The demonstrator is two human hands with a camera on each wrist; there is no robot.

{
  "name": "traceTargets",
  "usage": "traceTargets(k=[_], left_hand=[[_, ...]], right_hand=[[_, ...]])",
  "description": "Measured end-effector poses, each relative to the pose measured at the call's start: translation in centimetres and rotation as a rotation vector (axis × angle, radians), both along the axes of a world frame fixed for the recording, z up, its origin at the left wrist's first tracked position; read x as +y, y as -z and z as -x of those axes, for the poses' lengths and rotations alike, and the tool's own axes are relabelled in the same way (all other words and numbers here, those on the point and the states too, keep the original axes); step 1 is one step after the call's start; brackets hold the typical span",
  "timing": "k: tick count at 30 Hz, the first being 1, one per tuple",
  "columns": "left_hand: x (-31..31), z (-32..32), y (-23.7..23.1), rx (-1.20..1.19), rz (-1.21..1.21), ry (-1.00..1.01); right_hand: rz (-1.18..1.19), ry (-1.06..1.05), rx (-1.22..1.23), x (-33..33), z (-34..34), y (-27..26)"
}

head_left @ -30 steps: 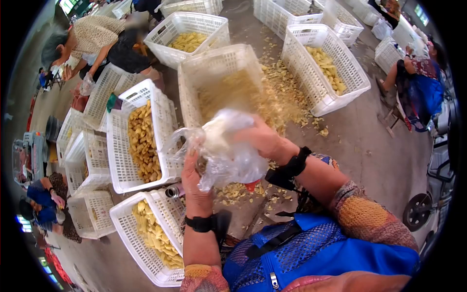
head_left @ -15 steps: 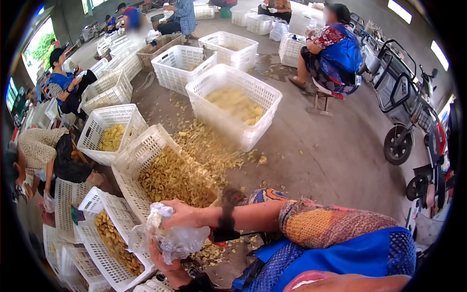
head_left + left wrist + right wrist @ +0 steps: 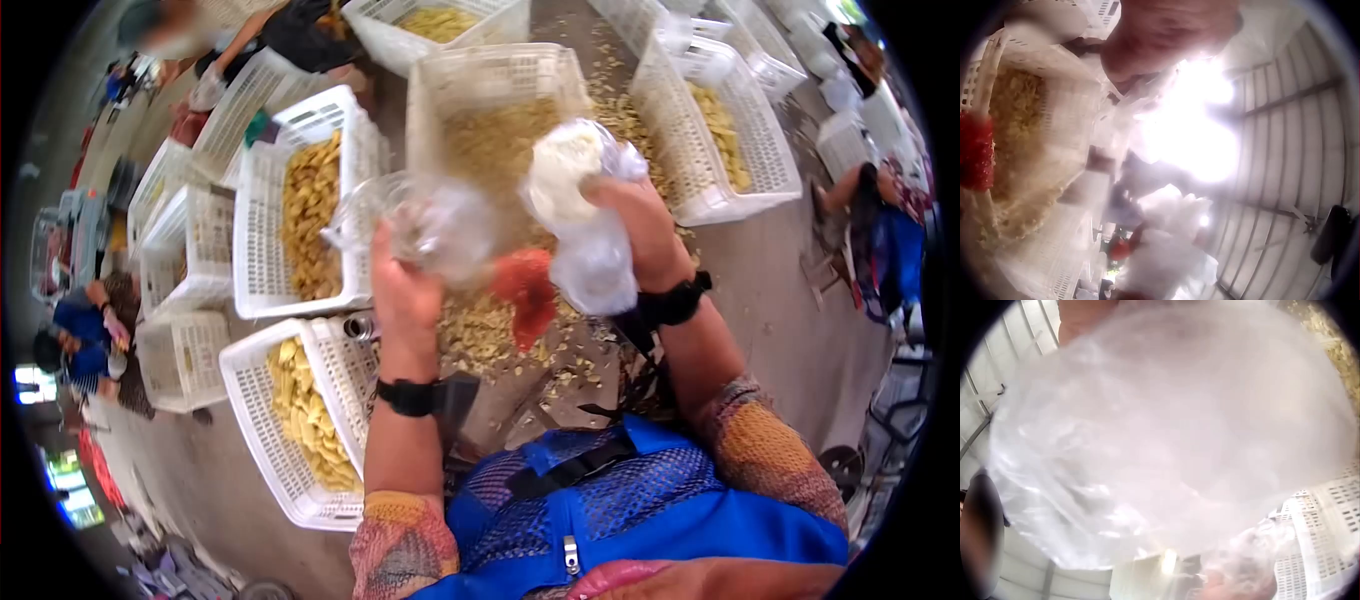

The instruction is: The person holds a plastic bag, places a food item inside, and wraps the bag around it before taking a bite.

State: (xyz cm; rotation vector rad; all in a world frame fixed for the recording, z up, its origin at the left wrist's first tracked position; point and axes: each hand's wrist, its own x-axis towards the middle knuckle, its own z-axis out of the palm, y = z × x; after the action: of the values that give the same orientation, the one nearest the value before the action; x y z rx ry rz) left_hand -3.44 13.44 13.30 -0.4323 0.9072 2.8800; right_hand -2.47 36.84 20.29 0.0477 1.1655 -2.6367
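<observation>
Fingers of the right hand (image 3: 648,228) grip a white lump (image 3: 562,168), partly bagged, near a crate (image 3: 425,110); the left hand (image 3: 405,300) holds a clear bag (image 3: 455,232), fingertips unclear. A slack grip could drop the lump among scraps (image 3: 480,340).

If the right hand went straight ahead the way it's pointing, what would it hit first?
Past the translucent plastic bag in the right hand, probably the large white plastic crate holding yellowish pieces, though depth is unclear.
</observation>
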Motion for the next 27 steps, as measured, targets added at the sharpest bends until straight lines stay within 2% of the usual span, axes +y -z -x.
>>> traceTargets(k=[1, 4, 5, 7, 10, 13, 17, 18, 19, 21, 24, 26, 27], left_hand=[[-0.2, 0.5, 0.6, 0.023, 0.038, -0.014], [0.3, -0.1, 0.5, 0.015, 0.021, 0.036], [0.4, -0.3, 0.4, 0.014, -0.008, 0.063], [0.5, -0.5, 0.2, 0.035, -0.001, 0.101], [1.0, -0.6, 0.0, 0.120, 0.075, 0.163], [0.9, -0.5, 1.0, 0.146, 0.019, 0.175], [0.1, -0.6, -0.1, 0.068, -0.165, 0.081], [-0.2, -0.4, 0.2, 0.074, -0.090, 0.036], [-0.3, -0.4, 0.3, 0.067, -0.149, 0.032], [-0.4, -0.4, 0.2, 0.056, -0.265, 0.025], [-0.1, -0.7, -0.4, 0.163, -0.340, 0.132], [0.1, -1.0, 0.1, 0.239, 0.267, 0.158], [0.3, -1.0, 0.4, 0.275, 0.379, 0.177]], right_hand=[[-0.020, -0.018, -0.017, -0.8, -0.7, -0.4], [-0.212, -0.305, 0.417, -2.3, -0.8, 1.4], [-0.355, -0.331, 0.412, -2.5, -1.3, 1.8], [-0.406, -0.451, 0.271, -2.8, -1.7, 2.4], [-0.543, -0.459, 0.321, -3.4, -1.6, 2.0], [-0.763, -0.277, 0.826, -3.8, -1.1, 3.6], [-0.915, -0.334, 0.631, -2.7, -1.1, 3.4], [-0.926, -0.333, 0.596, -2.5, -0.9, 3.5], [-0.938, -0.332, 0.559, -2.4, -0.8, 3.5], [-0.918, -0.281, 0.631, -3.1, -0.8, 4.3], [-0.887, -0.242, 0.675, -3.8, -0.8, 5.4], [-0.750, -0.263, 0.471, -3.7, -0.8, 4.7], [-0.687, -0.267, 0.374, -3.5, -0.6, 4.3]])
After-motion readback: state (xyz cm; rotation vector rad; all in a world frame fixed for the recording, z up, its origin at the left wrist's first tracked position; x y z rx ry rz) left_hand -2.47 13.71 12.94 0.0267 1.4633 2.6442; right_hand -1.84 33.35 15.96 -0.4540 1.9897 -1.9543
